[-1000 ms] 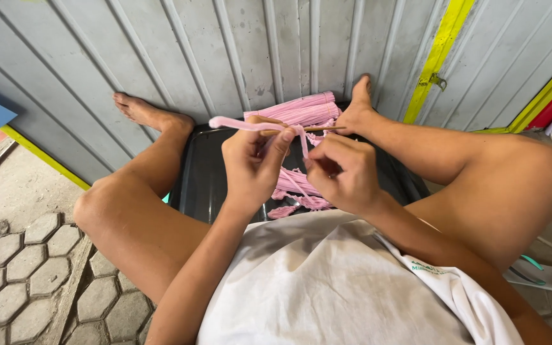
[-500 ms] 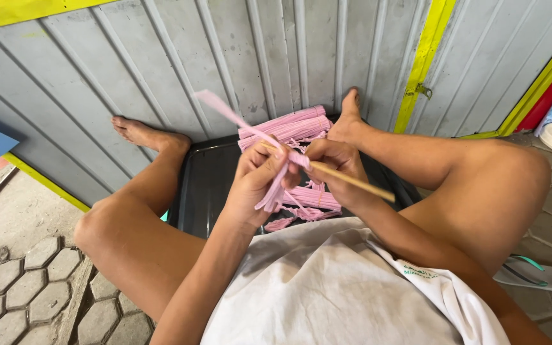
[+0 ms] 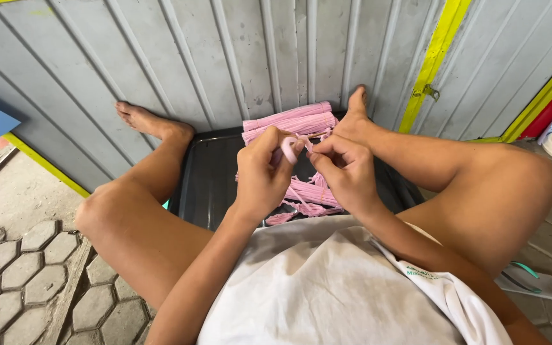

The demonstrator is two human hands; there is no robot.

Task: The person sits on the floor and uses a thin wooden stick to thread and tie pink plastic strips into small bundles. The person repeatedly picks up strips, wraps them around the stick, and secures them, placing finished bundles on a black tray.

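Pink strip: a narrow pink strip (image 3: 291,151) is pinched between both sets of fingertips, raised above the tray and roughly level with the person's knees.
Left hand: the left hand (image 3: 264,174) has thumb and forefinger closed on the curled end of the strip; the other fingers are loosely bent and hold nothing visible. The curl sits right at the fingertips, which appears to keep it from springing open.
Right hand: the right hand (image 3: 345,167) faces the left, its fingertips closed on the same strip just beside the left thumb. The two grips almost touch, which suggests fine work on a short length.
Bundle of strips: a neat pink bundle (image 3: 287,121) lies beyond the fingers, against the far edge of the tray, near the right foot (image 3: 357,110). It is within a short reach ahead.
Loose pieces: a heap of loose pink pieces (image 3: 314,195) lies directly below the fingers, partly hidden by the right hand. Whether they are finished items cannot be told.
Tray: a black tray (image 3: 209,182) sits on the ground between the spread legs, placed to catch whatever falls from the fingers.
Wall: a grey ribbed metal wall (image 3: 161,64) with yellow stripes stands behind the bundle.
Sandal: one sandal (image 3: 535,281) lies well to the right of the hands, on the paving.
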